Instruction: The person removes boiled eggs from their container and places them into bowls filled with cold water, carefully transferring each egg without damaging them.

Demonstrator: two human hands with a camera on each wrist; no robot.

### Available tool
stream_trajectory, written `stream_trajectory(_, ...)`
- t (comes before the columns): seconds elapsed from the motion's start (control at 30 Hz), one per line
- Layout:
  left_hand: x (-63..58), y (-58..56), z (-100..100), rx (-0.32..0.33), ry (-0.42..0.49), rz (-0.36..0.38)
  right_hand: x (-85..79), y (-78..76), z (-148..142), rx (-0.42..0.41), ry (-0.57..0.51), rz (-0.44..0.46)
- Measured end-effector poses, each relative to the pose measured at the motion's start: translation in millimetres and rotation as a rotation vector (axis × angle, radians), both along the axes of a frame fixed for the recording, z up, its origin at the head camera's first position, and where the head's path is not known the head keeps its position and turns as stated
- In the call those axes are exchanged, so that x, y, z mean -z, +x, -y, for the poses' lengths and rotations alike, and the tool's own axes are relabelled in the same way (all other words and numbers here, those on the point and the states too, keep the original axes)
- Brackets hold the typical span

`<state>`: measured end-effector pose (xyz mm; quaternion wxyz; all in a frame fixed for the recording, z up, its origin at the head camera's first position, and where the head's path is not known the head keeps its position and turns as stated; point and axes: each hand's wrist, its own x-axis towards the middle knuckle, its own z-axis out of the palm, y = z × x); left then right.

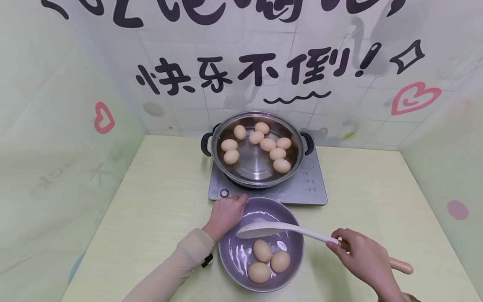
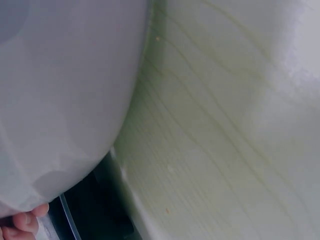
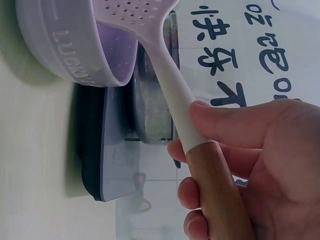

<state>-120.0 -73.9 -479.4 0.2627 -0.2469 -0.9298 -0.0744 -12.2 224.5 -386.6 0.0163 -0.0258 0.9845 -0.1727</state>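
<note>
Eggs in the bowl: three eggs (image 1: 280, 261) lie close together at the bowl's near side, smooth, pale brown, rounded ovals with a matt look.
Egg scooping: the step in hand seems to be moving eggs by spoon; no egg shows on its head. The next move would call for a level, slow spoon, since shells roll easily and could crack.
Slotted spoon: the slotted spoon (image 1: 281, 227) has its head above the bowl, white and shallow, pierced with small holes; its wooden handle (image 3: 217, 185) is round and grained, reaching out to the bowl's right.
Right hand: to the bowl's right, the right hand (image 1: 362, 256) wraps its fingers round the spoon where white meets wood.
Left hand: at the bowl's far left, the left hand (image 1: 228, 212) grips the rim, presumably steadying it.
Bowl: the bowl (image 1: 296, 249) is round, deep and lilac, with a glossy inside and raised lettering outside; it looks ceramic.
Pot: beyond the bowl stands a shiny metal pot (image 1: 255, 183) with black loop handles, nine eggs (image 1: 268, 144) inside.
Cooker: under the pot, just past the bowl, a flat grey cooker (image 1: 318, 184).
Table: beneath the bowl, the table (image 1: 166, 180) is pale yellow-green with faint grain lines.
</note>
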Motion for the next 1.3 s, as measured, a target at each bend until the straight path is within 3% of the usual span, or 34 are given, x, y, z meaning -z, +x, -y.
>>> stream_trajectory(0.2,0.1,-0.4,1,0.001,0.001,-0.025,-2.3,-2.8,-1,-0.002,-0.044,-0.054)
stream_trajectory(0.33,0.2,-0.2,3,0.016,0.002,0.004,-9.9,-9.6,-4,-0.017,-0.075,-0.045)
stream_trajectory(0.5,1.7,0.5,4,0.001,-0.008,0.095,-27.2,-26.4,-11,-0.042,-0.087,-0.052)
stream_trajectory(0.63,2.1,0.4,3,-0.015,-0.004,0.086,-43.5,-44.9,-18,-0.051,-0.107,-0.104)
stream_trajectory(0.8,2.8,-0.5,2,0.002,-0.021,0.028,-56.1,-73.9,-25,-0.028,-0.083,-0.268)
stream_trajectory(1.03,4.1,-0.4,2,0.016,0.009,0.008,-54.3,-110.0,-22,-0.03,0.03,-0.611)
stream_trajectory(1.13,3.4,-0.1,2,0.018,0.006,0.01,-51.0,-119.2,-20,-0.036,0.067,-0.686)
stream_trajectory(1.3,1.4,0.6,2,0.015,0.002,0.016,-48.9,-126.6,-17,-0.049,0.113,-0.714)
